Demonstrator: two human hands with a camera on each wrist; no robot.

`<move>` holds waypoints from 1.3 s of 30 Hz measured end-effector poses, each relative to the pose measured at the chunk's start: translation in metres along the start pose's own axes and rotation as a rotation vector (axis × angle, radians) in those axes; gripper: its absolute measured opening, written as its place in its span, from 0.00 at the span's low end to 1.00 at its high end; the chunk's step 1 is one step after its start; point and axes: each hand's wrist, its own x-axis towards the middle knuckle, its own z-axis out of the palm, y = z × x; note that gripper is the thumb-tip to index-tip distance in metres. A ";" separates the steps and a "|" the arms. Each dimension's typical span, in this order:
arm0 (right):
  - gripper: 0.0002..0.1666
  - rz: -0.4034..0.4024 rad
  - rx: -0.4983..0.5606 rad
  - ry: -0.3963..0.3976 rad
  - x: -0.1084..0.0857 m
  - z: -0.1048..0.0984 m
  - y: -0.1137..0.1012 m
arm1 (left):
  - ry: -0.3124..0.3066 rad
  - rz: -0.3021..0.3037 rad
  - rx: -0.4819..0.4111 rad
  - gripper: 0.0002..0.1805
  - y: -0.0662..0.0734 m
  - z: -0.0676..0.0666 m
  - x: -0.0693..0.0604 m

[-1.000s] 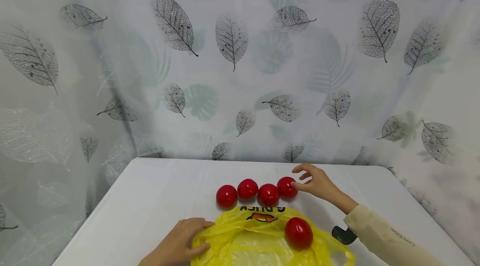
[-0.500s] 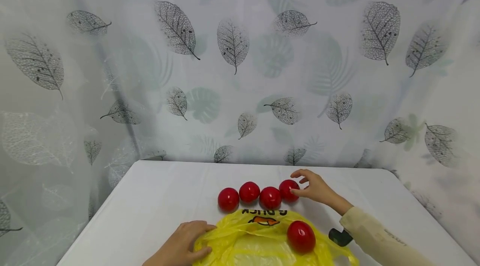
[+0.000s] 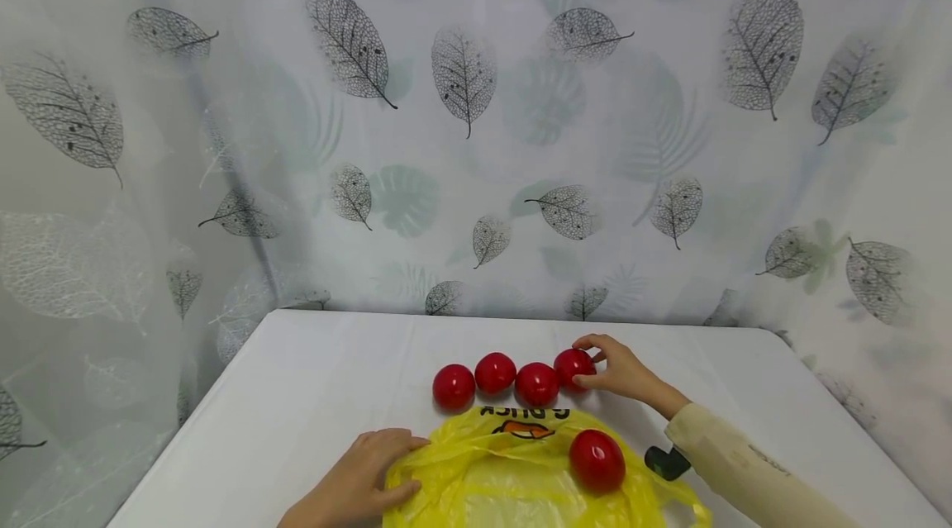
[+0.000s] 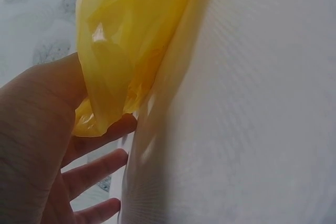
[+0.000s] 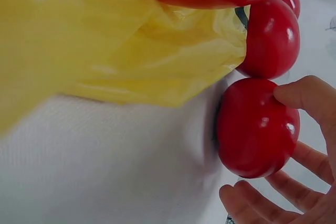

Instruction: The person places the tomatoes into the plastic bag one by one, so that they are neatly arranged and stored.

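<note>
Here we are with our right hand (image 3: 623,371) on the end red ball (image 3: 568,364), thumb and curled fingers around it!

That ball sits on the white table (image 3: 320,379) at the right end of a row, beside three other red balls (image 3: 495,373), and our left hand (image 3: 359,474) has its fingers spread, touching the left edge of the yellow bag (image 3: 442,466); nearer us, a fifth red ball (image 3: 597,460) rests at the bag, inside or on top we cannot tell, a dark object (image 3: 667,463) just right.
</note>
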 end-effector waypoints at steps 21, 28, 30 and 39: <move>0.29 0.034 0.014 -0.018 0.003 0.001 -0.003 | -0.033 -0.018 -0.012 0.29 0.001 -0.004 0.001; 0.29 0.055 0.027 -0.005 -0.002 0.002 -0.003 | -0.023 0.000 0.001 0.28 0.005 -0.004 0.001; 0.30 0.062 0.027 -0.002 -0.003 0.001 -0.004 | -0.012 0.014 0.016 0.28 0.005 -0.003 0.001; 0.31 0.065 0.017 0.030 -0.004 -0.004 -0.003 | 0.000 0.020 0.034 0.28 0.003 -0.001 0.002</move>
